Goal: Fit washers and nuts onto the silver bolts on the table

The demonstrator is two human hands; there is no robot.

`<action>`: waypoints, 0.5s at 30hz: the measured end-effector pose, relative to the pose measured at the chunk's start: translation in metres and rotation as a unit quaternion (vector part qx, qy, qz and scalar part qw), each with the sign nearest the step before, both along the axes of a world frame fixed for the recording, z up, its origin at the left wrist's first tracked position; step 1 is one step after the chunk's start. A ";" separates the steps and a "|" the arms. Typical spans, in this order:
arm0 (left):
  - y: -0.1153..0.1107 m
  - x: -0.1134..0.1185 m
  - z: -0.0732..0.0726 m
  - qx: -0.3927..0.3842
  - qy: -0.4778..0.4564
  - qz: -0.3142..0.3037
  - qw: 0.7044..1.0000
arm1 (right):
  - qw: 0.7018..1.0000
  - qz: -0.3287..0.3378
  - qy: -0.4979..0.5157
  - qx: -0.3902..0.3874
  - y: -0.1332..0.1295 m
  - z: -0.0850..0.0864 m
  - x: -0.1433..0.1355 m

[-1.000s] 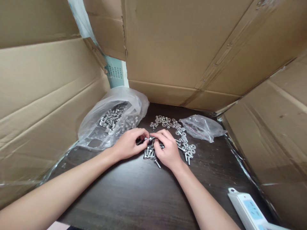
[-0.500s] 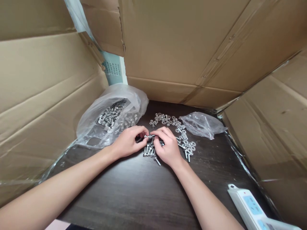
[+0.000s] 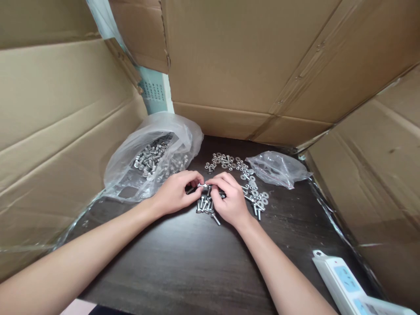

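A small silvery bolt [image 3: 202, 185] lies crosswise between my two hands, above a heap of loose bolts [image 3: 205, 204]. My left hand [image 3: 179, 191] pinches its left end between thumb and fingers. At the other end, the thumb and fingertips of my right hand [image 3: 230, 201] close around the bolt. Something like a nut or washer sits on the shank, but it is too small to make out. Under and beside my right hand lie more bolts, and flat washers [image 3: 264, 200] are scattered to its right. Further washers and nuts [image 3: 226, 161] are spread beyond the hands.
An open clear plastic bag [image 3: 123, 151] full of metal fasteners [image 3: 151, 156] stands at the back left. A smaller, crumpled plastic bag [image 3: 278, 169] lies at the back right. A white power strip [image 3: 337, 280] is at the front right. Cardboard walls [image 3: 229, 57] surround the dark tabletop [image 3: 177, 262].
Both hands stay almost in place around the bolt, with only a slight shift of the fingers. The whole view has moved slightly.
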State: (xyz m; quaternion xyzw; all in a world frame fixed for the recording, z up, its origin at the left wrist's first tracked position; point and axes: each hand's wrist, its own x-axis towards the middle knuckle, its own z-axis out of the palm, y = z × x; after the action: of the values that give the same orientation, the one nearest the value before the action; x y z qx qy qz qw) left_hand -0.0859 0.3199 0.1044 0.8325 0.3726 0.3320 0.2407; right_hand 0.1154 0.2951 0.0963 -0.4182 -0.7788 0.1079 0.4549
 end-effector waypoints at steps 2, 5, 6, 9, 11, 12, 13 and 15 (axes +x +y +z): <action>0.000 0.000 0.000 0.000 0.000 -0.001 1.000 | 1.000 0.000 0.000 0.002 0.000 0.000 0.000; 0.000 0.000 0.000 0.001 0.000 -0.001 1.000 | 1.000 0.000 -0.002 0.003 0.000 0.001 -0.001; 0.000 0.000 0.000 0.001 -0.001 -0.001 1.000 | 1.000 -0.001 -0.002 0.002 -0.001 0.001 -0.001; 0.000 0.000 0.000 0.001 -0.002 -0.001 1.000 | 1.000 -0.003 -0.004 -0.001 0.000 0.000 -0.001; 0.000 0.000 0.000 0.002 -0.001 -0.001 1.000 | 1.000 -0.004 -0.009 -0.003 0.000 -0.001 0.000; 0.000 -0.001 0.000 0.004 -0.001 -0.002 1.000 | 1.000 -0.006 -0.012 -0.006 0.000 -0.001 0.000; 0.000 -0.001 0.000 0.005 -0.001 -0.003 1.000 | 1.000 -0.008 -0.016 -0.009 0.001 -0.001 0.000; 0.000 -0.001 0.001 0.007 -0.002 -0.003 1.000 | 1.000 -0.012 -0.022 -0.015 0.001 -0.001 0.000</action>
State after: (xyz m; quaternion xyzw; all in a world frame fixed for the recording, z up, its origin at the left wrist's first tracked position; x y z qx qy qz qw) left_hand -0.0868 0.3197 0.1055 0.8346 0.3671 0.3354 0.2369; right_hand 0.1154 0.2958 0.0948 -0.4365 -0.7819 0.1055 0.4325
